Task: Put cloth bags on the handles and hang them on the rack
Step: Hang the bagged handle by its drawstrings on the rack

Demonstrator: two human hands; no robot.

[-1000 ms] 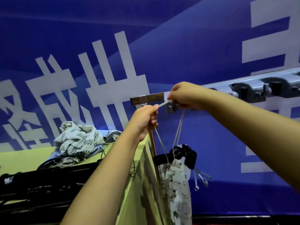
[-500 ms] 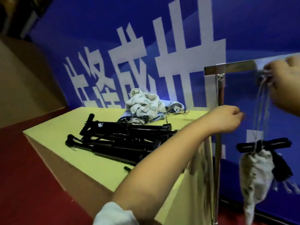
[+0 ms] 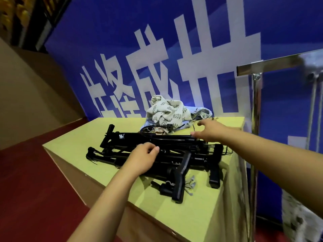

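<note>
big white characters on a blue banner

the banner (image 3: 174, 23) bears large white chinese characters, cut off at the edges; "成" reads plainly. a small white logo sits on a black handle (image 3: 132, 137), unreadable.

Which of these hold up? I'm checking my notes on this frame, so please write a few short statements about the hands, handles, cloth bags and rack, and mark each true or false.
1. The pile of black plastic handles lies on the yellow-green table. True.
2. The left hand rests on the handle pile. True.
3. The right hand grips the shiny metal rack bar. False: it reaches over the table, fingers extended, holding nothing.
4. The crumpled leaf-print cloth bags lie on the red floor. False: they sit at the table's far edge.
5. A printed cloth bag hangs below the rack. True.
</note>
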